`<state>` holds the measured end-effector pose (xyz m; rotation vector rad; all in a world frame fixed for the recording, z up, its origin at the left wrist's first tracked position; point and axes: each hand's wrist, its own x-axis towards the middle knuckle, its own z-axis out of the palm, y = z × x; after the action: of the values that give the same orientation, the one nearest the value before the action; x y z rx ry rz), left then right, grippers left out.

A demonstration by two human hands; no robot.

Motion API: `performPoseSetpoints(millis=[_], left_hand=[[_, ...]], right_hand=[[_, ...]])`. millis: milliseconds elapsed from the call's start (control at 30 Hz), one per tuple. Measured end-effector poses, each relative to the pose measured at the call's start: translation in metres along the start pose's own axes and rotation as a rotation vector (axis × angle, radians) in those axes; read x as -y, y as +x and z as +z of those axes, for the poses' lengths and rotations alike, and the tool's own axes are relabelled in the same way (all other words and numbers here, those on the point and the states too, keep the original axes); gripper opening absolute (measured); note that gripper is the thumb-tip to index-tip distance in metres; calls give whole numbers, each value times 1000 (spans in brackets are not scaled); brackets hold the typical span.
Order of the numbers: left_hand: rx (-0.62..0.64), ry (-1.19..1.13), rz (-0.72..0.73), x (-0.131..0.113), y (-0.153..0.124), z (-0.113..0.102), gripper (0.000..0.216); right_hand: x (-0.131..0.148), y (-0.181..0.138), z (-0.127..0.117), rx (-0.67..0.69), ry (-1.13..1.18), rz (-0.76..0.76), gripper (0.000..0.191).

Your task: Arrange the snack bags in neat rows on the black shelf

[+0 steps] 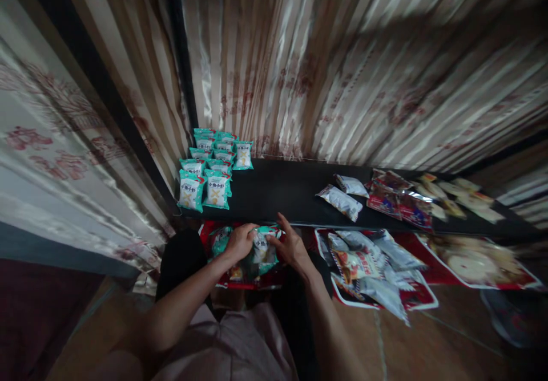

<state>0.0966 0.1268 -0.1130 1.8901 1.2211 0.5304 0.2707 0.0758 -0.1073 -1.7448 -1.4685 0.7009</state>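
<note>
A teal-and-white snack packet [262, 251] is between my hands, above a red tray [204, 231] near my lap. My left hand [240, 244] is closed, its fingertips pinching the packet's upper left side. On the right, the thumb of my right hand [294, 246] rests on the packet, while its index finger stretches up and away from it. That hand is spread open; its other fingers are partly hidden. More teal packets [220, 242] lie in the tray, partly covered by my left hand. Several matching packets [217, 188] stand in rows on the black bench's left end.
The black bench [278, 190] runs across in front of a striped curtain [265, 73]. Silver packets [341, 201], red packets [400, 201] and pale packets [464, 195] lie toward its right. Below it are a tray of silver packets [389, 284] and another tray [524, 281].
</note>
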Motion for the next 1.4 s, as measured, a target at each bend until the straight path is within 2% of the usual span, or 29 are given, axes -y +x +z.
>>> performPoseSetpoints(millis=[67,100,267,400,500,633,733,867,1067,1233,1400], left_hand=[[-26,-11,-6,-6,5,-15,31],[-39,-16,-7,-9,8,-22,31],[-84,2,26,-23,26,-43,31],[-120,-11,27,-25,41,-47,29],[-191,-58,9,-24,53,-47,30],[-342,-135,-13,-20,68,-40,39],[-395,-122,58,-16,76,-30,44],[-449,-8,120,-11,83,-13,45],[-470,95,77,-4,101,0,49],[-459,137,9,-2,118,-5,49],[-467,207,5,-1,133,-10,50]], right_hand=[[2,0,1,-6,163,93,85],[5,0,1,22,225,117,85],[29,3,-8,242,324,113,53],[38,14,-8,247,423,142,56],[35,30,-2,230,470,146,55],[28,59,5,119,456,127,51],[22,86,10,46,417,119,50],[15,118,18,13,362,106,49],[9,159,33,-16,366,75,50],[9,186,44,-52,374,55,51],[10,212,53,-63,298,26,52]])
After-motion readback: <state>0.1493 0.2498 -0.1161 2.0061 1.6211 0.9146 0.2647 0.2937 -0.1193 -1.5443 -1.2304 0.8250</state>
